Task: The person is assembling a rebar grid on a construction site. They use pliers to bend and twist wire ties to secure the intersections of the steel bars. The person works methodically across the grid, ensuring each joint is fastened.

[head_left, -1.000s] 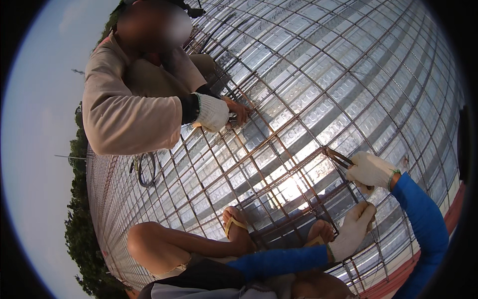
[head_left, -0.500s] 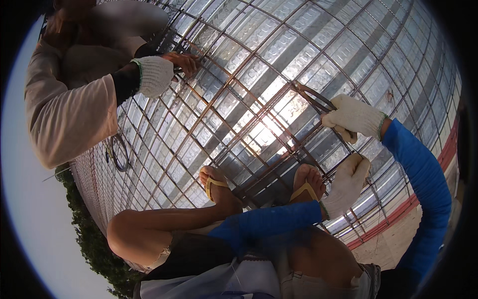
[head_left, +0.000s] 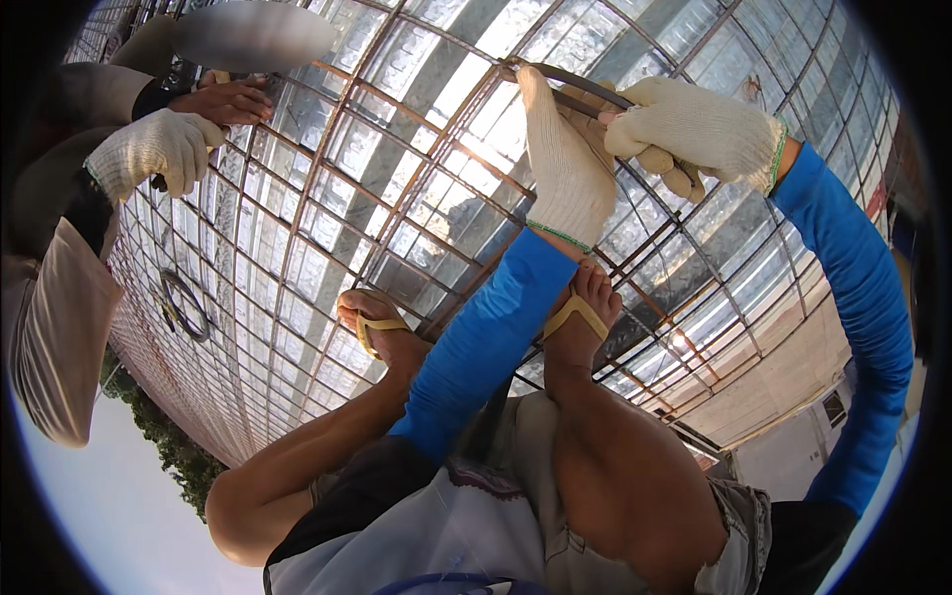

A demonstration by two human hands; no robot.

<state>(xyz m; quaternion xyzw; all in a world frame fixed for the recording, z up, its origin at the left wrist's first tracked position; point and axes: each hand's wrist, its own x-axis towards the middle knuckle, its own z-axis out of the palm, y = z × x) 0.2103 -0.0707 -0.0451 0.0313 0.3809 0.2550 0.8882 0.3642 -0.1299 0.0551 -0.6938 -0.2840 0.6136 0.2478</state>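
Observation:
My right hand (head_left: 699,134), in a white knit glove, is closed round the dark metal handles of pincers (head_left: 580,84). Their head rests at a crossing of the steel rebar mesh (head_left: 402,203). Just beside it my left hand (head_left: 570,164), also gloved, reaches up with its fingers drawn together and the index fingertip touching the crossing. Whatever those fingers hold is hidden. Both my forearms wear blue sleeves. Between the bars my feet in yellow flip-flops (head_left: 575,315) stand on the ribbed metal decking (head_left: 451,273).
At the left a co-worker crouches, a gloved hand (head_left: 159,154) and a bare hand (head_left: 228,99) over the mesh. A dark coil (head_left: 186,305) lies on the bars. Bushes (head_left: 159,426) show past the left edge; a pale wall (head_left: 783,362) is at the lower right.
My left hand has moved from beside my right foot up to the pincers' head. The pincers and my right hand appear farther up. The co-worker's hands have shifted left and apart.

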